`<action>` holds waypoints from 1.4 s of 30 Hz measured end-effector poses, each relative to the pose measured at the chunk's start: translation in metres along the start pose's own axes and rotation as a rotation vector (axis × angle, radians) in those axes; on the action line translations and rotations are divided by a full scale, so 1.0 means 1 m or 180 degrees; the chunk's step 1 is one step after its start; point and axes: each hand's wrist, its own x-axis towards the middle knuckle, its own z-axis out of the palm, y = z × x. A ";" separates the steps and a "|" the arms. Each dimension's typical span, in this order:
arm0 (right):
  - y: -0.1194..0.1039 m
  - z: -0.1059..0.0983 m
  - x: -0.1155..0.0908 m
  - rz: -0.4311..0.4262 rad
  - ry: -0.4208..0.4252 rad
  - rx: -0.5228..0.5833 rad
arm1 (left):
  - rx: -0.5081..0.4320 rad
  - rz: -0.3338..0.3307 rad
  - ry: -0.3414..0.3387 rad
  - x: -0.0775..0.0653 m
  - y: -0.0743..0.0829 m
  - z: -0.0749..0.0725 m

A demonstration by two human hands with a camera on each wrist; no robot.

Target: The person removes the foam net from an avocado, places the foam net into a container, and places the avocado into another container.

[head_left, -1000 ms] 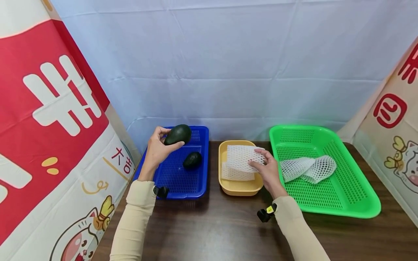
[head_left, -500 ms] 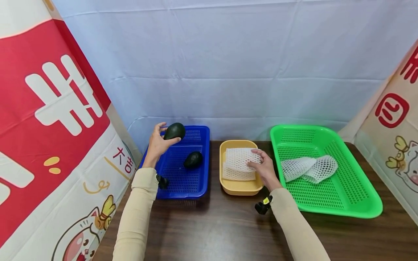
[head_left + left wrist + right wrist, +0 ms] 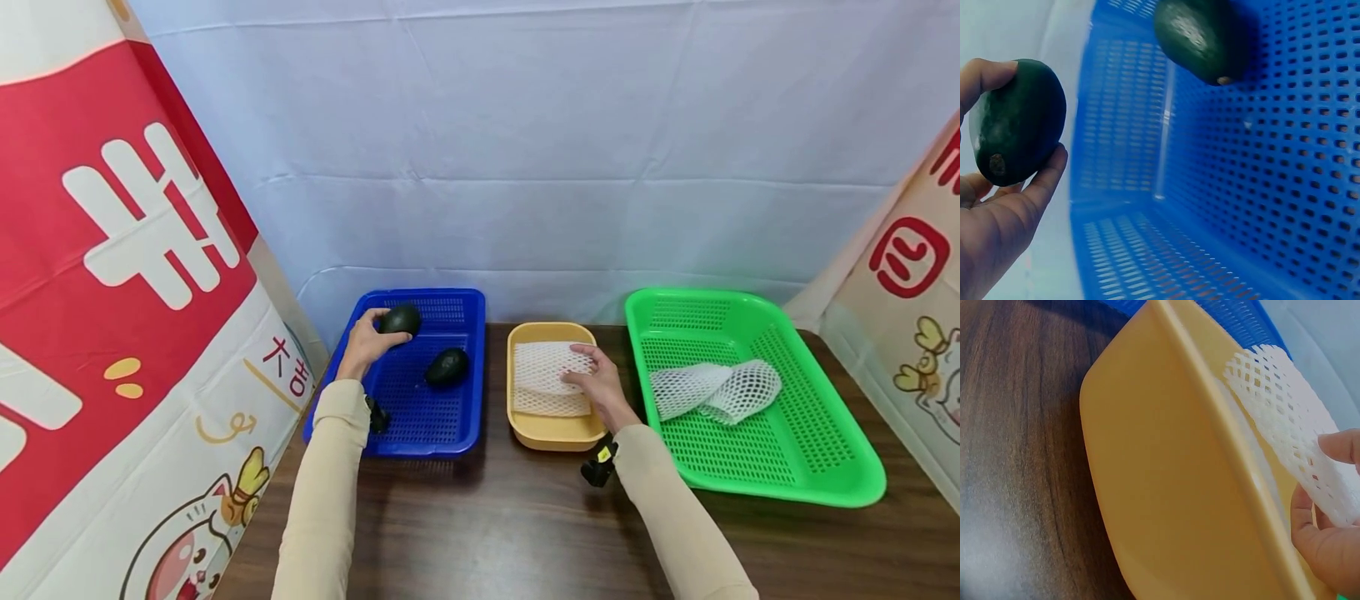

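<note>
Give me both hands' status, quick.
Left hand: closed, holding a dark green avocado.
Right hand: closed, pinching a white mesh sleeve.

We wore a long, plain beige left sleeve (image 3: pixel 318 492), lightly creased, with a broad cuff (image 3: pixel 342 405), and a matching beige right sleeve (image 3: pixel 675 508). We also wore a small black left camera (image 3: pixel 378 415) and a blocky black right camera (image 3: pixel 596 472), marked with a bright yellow patch (image 3: pixel 605 453).

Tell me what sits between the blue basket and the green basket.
In the head view, the yellow tub stands on the table between the blue basket and the green basket. The right hand pinches a white net over the tub.
</note>
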 end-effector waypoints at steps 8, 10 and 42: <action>0.005 0.007 0.007 -0.0023 -0.0072 -0.0087 | 0.0008 -0.0195 -0.0107 0.007 -0.025 0.016; 0.008 0.007 0.008 -0.0045 -0.0098 -0.0123 | 0.0010 -0.0228 -0.0112 0.008 -0.031 0.019; 0.029 0.022 0.009 -0.0522 -0.0237 -0.1946 | -0.0941 -0.1009 -0.0465 0.013 -0.066 0.040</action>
